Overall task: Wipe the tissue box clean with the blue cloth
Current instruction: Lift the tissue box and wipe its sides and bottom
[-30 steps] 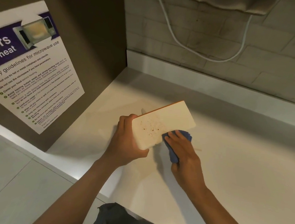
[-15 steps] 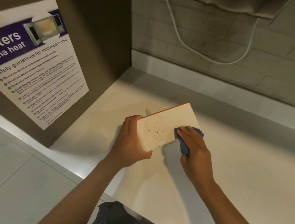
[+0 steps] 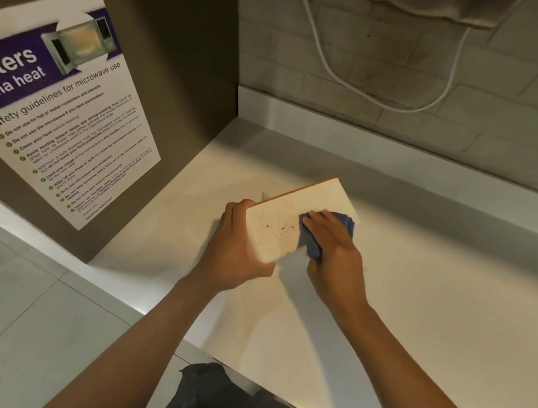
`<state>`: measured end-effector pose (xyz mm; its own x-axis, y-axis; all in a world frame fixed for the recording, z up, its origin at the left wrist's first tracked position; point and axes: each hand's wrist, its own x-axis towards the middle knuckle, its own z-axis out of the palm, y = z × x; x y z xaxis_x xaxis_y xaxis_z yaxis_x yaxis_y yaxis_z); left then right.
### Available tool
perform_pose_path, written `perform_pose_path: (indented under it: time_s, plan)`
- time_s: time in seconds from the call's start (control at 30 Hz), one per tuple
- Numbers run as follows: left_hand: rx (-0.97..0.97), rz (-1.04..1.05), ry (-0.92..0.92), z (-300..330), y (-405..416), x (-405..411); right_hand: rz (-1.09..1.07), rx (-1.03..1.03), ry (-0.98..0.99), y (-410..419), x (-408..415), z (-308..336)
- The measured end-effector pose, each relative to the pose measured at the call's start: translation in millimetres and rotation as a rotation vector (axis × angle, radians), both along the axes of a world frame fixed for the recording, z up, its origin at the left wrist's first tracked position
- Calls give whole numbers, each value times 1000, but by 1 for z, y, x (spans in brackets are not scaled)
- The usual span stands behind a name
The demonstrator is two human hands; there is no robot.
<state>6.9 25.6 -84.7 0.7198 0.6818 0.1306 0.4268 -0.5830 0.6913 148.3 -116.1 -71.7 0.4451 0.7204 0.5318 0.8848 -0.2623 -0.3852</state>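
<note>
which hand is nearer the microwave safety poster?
Left. The left hand grips the tissue box end toward the poster; the right hand, pressing the blue cloth, is farther right.

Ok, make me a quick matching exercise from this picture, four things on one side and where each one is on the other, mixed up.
Things:
1. blue cloth
2. tissue box
3. poster
4. white cable

Places:
A. hanging on the tiled wall
B. stuck on the brown panel
C. under the right hand
D. gripped by the left hand

Pairs: 1-C, 2-D, 3-B, 4-A
</note>
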Motion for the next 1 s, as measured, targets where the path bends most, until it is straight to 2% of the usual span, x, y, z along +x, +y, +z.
perform_pose_path:
  time_s: [0.1,0.2,0.33,0.53,0.7,0.8,0.9,1.0]
  plan:
    - [8,-24,14,1,3,-1,72,-3,-22,-10,-12,-10]
    - [24,-30,25,1,1,-2,49,3,9,-29,-2,-13]
    - [13,-20,26,1,-1,-1,-11,-13,-27,-12,12,-1]
    - [13,-27,19,1,1,-1,116,11,-42,-18,-6,-11]
    - [24,-31,29,0,1,0,37,-15,-46,-3,15,1]
    - [35,-20,32,-1,1,1,85,-28,-83,14,3,6]
    - [25,-41,18,-4,3,0,157,-29,-140,1,-4,-7]
    - [42,-43,17,-5,2,0,119,-1,-108,-11,11,-9]
